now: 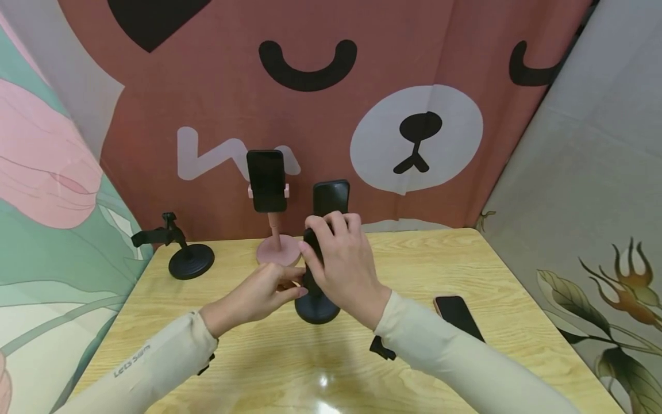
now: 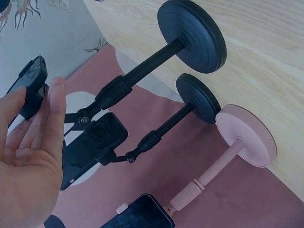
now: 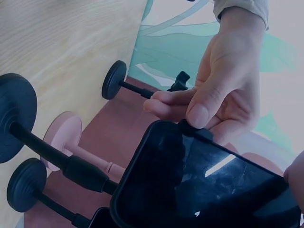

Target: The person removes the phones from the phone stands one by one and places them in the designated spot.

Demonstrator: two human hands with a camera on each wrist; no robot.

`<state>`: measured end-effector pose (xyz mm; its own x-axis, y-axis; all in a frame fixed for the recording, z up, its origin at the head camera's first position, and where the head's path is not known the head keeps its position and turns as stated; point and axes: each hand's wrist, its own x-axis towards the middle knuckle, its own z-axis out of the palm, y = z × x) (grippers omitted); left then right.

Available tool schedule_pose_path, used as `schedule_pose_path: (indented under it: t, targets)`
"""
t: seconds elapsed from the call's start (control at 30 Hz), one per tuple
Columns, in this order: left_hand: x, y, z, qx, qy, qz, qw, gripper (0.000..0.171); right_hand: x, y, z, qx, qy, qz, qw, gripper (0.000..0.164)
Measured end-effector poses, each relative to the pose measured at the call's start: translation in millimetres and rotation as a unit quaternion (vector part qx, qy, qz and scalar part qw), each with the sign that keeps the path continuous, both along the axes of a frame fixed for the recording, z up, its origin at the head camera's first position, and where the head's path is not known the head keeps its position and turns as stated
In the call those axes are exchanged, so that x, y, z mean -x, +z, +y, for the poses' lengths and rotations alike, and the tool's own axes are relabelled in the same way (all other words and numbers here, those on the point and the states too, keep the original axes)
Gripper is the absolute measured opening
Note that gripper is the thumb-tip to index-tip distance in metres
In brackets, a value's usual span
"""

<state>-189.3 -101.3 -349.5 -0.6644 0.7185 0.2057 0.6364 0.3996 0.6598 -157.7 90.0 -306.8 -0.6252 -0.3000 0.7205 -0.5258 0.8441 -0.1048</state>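
A black phone (image 3: 204, 175) sits tilted at the clamp of the nearest black phone stand, whose round base (image 1: 317, 312) rests on the table. My left hand (image 1: 258, 294) pinches the stand's clamp (image 2: 33, 100) at one edge of the phone, thumb in front and fingers behind. From the right, my right hand (image 1: 347, 261) grips the phone, fingers over its upper part and thumb along its side. Only a bit of this hand enters the right wrist view. Behind it, a second black stand (image 2: 164, 126) carries another phone (image 1: 331, 197).
At the back, a pink stand (image 1: 276, 230) holds a phone (image 1: 266, 181). A black stand without a phone (image 1: 191, 260) is at the far left. Another phone (image 1: 459, 316) lies flat at the right, and a black clamp part (image 1: 381, 348) shows beside the right sleeve. Printed curtains surround the wooden table (image 1: 248, 368).
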Motion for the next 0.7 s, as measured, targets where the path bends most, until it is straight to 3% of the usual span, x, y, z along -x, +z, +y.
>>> schedule_pose_path:
  t: [0.43, 0.7]
  targets:
    - [-1.0, -13.7, 4, -0.062, 0.028, 0.011, 0.9976, 0.025, 7.6, -0.4, 7, 0.062, 0.019, -0.009, 0.998, 0.028]
    - [-2.6, -18.3, 15, -0.066, 0.046, 0.024, 0.9965, 0.025, 8.3, 1.5, 11, 0.076, 0.03, -0.022, 0.996, 0.028]
